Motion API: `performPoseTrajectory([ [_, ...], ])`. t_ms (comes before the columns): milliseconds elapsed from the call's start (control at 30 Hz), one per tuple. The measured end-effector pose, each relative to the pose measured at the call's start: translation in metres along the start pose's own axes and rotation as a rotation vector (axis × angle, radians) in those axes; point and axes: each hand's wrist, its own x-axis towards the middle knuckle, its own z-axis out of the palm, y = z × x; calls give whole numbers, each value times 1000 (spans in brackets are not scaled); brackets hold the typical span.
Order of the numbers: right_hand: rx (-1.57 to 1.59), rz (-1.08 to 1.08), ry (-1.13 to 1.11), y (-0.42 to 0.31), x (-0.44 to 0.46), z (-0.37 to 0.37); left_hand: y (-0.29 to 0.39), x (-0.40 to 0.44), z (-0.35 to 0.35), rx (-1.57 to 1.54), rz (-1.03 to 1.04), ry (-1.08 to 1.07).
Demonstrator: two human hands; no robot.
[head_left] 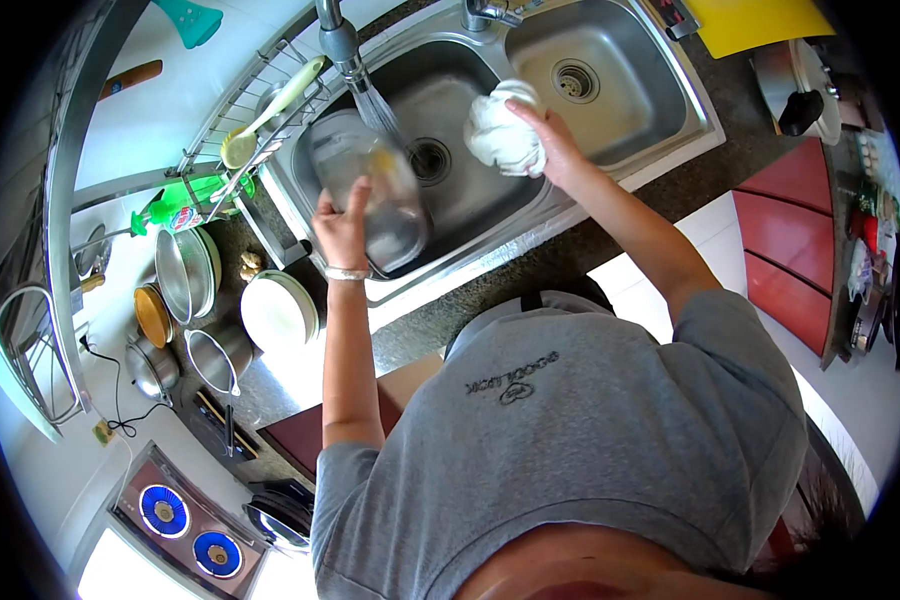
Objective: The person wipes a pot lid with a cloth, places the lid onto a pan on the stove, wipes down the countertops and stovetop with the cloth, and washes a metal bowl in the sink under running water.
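Note:
My left hand (342, 232) grips the near-left edge of a clear container (395, 205), thumb over the rim. It is tilted over the left sink basin (470, 95), under water running from the faucet (342, 50). A yellowish patch shows on the container; its exact shape is blurred. My right hand (550, 140) is closed around a bunched white cloth (502, 130), held above the divider between the basins, apart from the container.
Left of the sink stands a wire rack (260, 95) with a green-handled brush (285, 100) and a green bottle (185, 205). White plates (275, 312), a strainer (220, 358) and metal bowls (182, 275) crowd the counter. A pot (795, 90) sits at the right.

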Motion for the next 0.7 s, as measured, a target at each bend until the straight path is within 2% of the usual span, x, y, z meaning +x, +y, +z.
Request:
performPoseTrajectory([
  [33, -17, -8, -3, -10, -2, -1, 2, -2, 5, 187, 46, -59],
  [67, 10, -94, -24, -16, -4, 1, -8, -2, 14, 199, 107, -135],
  [100, 3, -93, -30, -24, -7, 2, -15, -5, 24, 210, 167, -209],
  [167, -34, -125, -5, -36, -15, 4, -23, -14, 38, 703, 365, -330],
  [233, -77, -169, -17, -38, -17, 6, -40, -22, 55, 765, 589, -406],
  [267, -82, -177, 11, -39, -17, 7, -46, -24, 57, 857, 545, -509],
  [300, -86, -187, 42, -40, -17, 7, -53, -26, 59, 856, 543, -501],
  [367, -115, -163, 23, -43, -20, 11, -71, -28, 62, 919, 646, -559],
  [400, -115, -169, -7, -44, -24, 17, -82, -29, 62, 1000, 547, -610],
  [500, -142, -149, -59, -44, -28, 42, -109, -34, 66, 1057, 541, -661],
  [533, -165, -123, -71, -41, -28, 50, -116, -36, 67, 1069, 377, -727],
  [567, -167, -119, -75, -35, -26, 57, -121, -35, 66, 1067, 372, -724],
  [633, -187, -57, -272, -25, -21, 69, -131, -30, 62, 988, 279, -822],
  [700, -160, -5, -313, -18, -20, 79, -128, -27, 54, 893, 316, -792],
])
